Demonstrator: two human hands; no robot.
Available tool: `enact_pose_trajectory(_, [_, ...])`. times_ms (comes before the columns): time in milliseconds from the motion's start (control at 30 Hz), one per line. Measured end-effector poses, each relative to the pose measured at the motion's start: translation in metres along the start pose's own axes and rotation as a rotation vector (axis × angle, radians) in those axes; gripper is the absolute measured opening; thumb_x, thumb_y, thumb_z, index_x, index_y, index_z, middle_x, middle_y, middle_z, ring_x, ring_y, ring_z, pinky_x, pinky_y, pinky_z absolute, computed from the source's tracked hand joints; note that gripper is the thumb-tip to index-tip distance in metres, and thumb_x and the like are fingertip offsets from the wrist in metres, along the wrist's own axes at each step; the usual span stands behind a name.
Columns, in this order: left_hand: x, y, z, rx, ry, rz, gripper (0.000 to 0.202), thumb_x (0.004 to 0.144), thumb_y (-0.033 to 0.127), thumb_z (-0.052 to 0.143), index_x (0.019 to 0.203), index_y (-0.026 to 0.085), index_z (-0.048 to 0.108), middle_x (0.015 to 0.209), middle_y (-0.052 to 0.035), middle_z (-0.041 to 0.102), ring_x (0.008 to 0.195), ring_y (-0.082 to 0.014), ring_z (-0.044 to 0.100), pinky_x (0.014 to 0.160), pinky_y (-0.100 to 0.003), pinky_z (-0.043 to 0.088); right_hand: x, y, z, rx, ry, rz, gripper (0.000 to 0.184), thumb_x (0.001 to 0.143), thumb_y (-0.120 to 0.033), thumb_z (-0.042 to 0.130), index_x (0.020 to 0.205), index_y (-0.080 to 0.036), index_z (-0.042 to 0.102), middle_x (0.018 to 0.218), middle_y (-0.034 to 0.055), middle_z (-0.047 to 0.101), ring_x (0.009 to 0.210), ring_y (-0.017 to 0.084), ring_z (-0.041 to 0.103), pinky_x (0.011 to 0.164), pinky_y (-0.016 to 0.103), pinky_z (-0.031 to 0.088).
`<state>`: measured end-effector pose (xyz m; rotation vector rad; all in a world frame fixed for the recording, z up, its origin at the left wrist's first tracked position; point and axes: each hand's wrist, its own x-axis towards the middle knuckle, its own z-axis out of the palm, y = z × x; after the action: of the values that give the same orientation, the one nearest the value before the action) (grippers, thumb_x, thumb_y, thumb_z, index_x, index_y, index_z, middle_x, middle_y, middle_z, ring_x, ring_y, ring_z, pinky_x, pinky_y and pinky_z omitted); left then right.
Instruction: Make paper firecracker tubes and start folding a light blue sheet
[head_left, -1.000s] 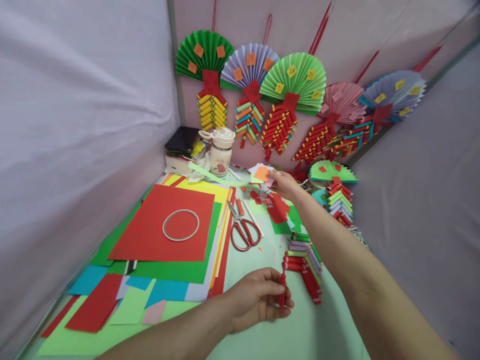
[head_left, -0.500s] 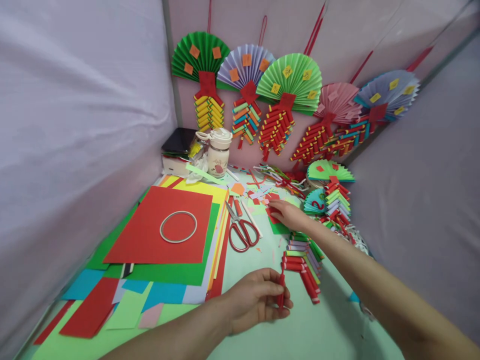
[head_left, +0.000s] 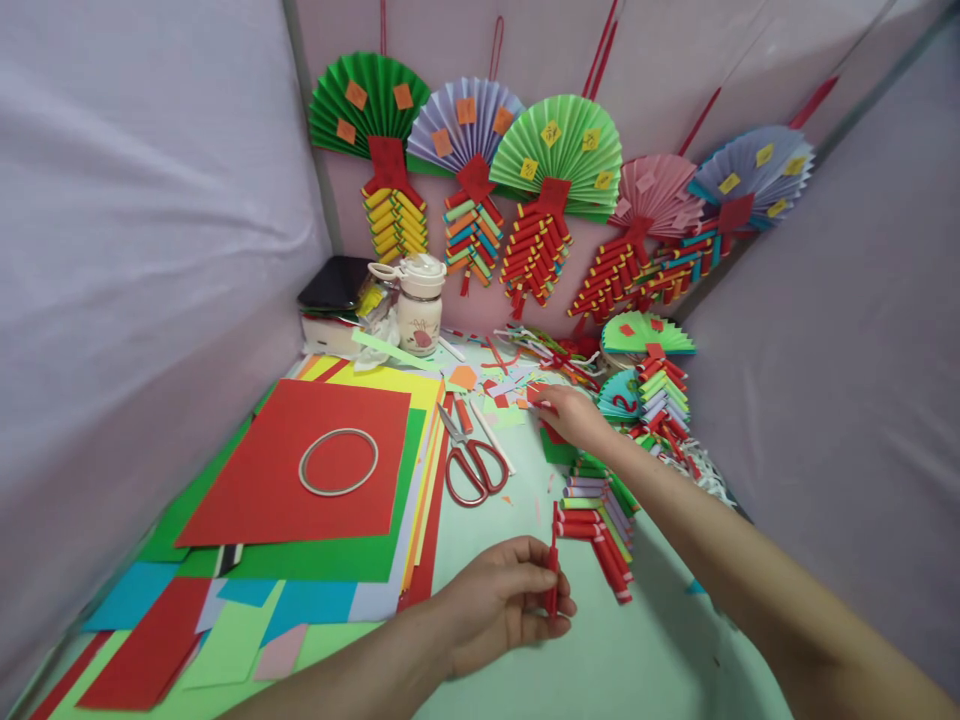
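Note:
My left hand (head_left: 502, 600) is closed round the red stem at the lower end of a string of rolled paper firecrackers (head_left: 596, 515), red, green and lilac, which lies on the pale green table. My right hand (head_left: 574, 415) reaches further back over a heap of small paper scraps (head_left: 510, 385), its fingers pinched on a small red paper piece. Red-handled scissors (head_left: 469, 460) lie just left of it.
A stack of coloured paper sheets, topped by a red sheet (head_left: 300, 465) with a tape ring (head_left: 337, 462), fills the left. A cream jar (head_left: 418, 305) stands at the back. Paper fans with firecracker strings (head_left: 540, 170) hang on the rear wall; more lie at right (head_left: 649, 385).
My right hand has drawn back from the far scraps near the wall to the red pieces closer in. The left hand has kept its hold; the view has shifted slightly.

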<state>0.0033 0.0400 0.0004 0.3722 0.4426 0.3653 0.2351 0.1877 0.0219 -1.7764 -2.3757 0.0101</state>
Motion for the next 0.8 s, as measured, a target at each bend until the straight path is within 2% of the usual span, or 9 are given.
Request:
enact_pose_trajectory(167, [-0.001,0.001,0.001,-0.004,0.004,-0.002,0.017,0.075,0.013,0.068,0.086,0.014,0.055,0.082,-0.0057,0.064,0.076,-0.015,0.064,0.076,-0.031,0.047,0.023,-0.011,0.005,0.014,-0.017,-0.04,0.014,0.088,-0.024,0.056,0.09,-0.018,0.069,0.091,0.0062,0.068,0.086,0.018,0.059,0.074,0.025,0.04])
enact_pose_trajectory(433, [0.0,-0.001,-0.002,-0.019,-0.002,0.004,0.016,0.075,0.012,0.067,0.087,0.014,0.056,0.082,-0.0056,0.064,0.077,-0.0156,0.064,0.076,-0.032,0.048,0.027,-0.012,0.012,0.059,-0.014,-0.064,0.021,0.086,-0.014,0.051,0.082,-0.018,0.072,0.092,0.007,0.069,0.088,0.017,0.059,0.079,0.025,0.04])
enact_pose_trajectory(567, [0.0,-0.002,-0.002,-0.011,0.004,0.002,0.017,0.074,0.013,0.068,0.086,0.014,0.056,0.082,-0.0055,0.064,0.076,-0.0154,0.064,0.076,-0.032,0.048,0.025,-0.009,0.012,0.104,0.074,0.044,0.022,0.088,-0.018,0.049,0.085,-0.017,0.071,0.093,0.0069,0.07,0.089,0.017,0.06,0.08,0.025,0.041])
enact_pose_trajectory(667, [0.0,-0.001,-0.001,-0.011,0.006,0.001,0.018,0.073,0.014,0.069,0.085,0.014,0.056,0.081,-0.0056,0.065,0.075,-0.0154,0.064,0.076,-0.031,0.048,0.026,-0.003,0.009,0.137,0.142,0.176,0.029,0.09,-0.022,0.041,0.091,-0.014,0.069,0.09,0.0069,0.07,0.082,0.017,0.061,0.073,0.025,0.044])
enact_pose_trajectory(800, [0.0,-0.001,0.0,0.0,0.005,0.003,0.017,0.074,0.014,0.069,0.085,0.014,0.057,0.081,-0.0055,0.064,0.077,-0.0158,0.065,0.076,-0.031,0.048,0.025,0.011,0.005,0.163,0.12,0.267,0.033,0.09,-0.023,0.038,0.089,-0.014,0.069,0.077,0.0044,0.069,0.069,0.015,0.062,0.061,0.023,0.045])
